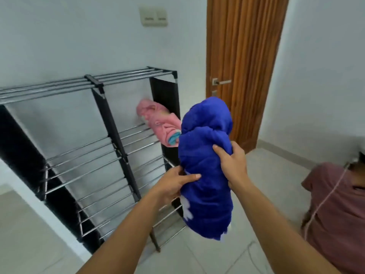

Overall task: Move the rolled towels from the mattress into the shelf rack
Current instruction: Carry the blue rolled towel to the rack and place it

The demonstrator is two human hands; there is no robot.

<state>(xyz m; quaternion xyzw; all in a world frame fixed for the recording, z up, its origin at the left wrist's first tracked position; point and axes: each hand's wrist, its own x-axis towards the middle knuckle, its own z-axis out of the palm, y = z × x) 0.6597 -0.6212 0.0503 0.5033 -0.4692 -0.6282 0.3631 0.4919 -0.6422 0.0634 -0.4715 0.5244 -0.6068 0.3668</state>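
Hands (173,182) (233,165) grip blue towel (205,159), hiding part of pink towel (160,123).

The rolled towel (205,171) held upright is a deep royal blue with a few white patches near its lower end, and the other rolled towel (160,123), lying at the right edge of the shelf rack's upper tier, is pink with a bit of light blue at its near end. The shelf rack (94,82) has silvery metal rails, black joints and black fabric side panels, set against a pale bluish-white wall (79,36) over light grey floor tiles (197,254). The door (245,56) is orange-brown wood with a silver handle (222,82), and the seated person's shirt (335,204) is dusty maroon.
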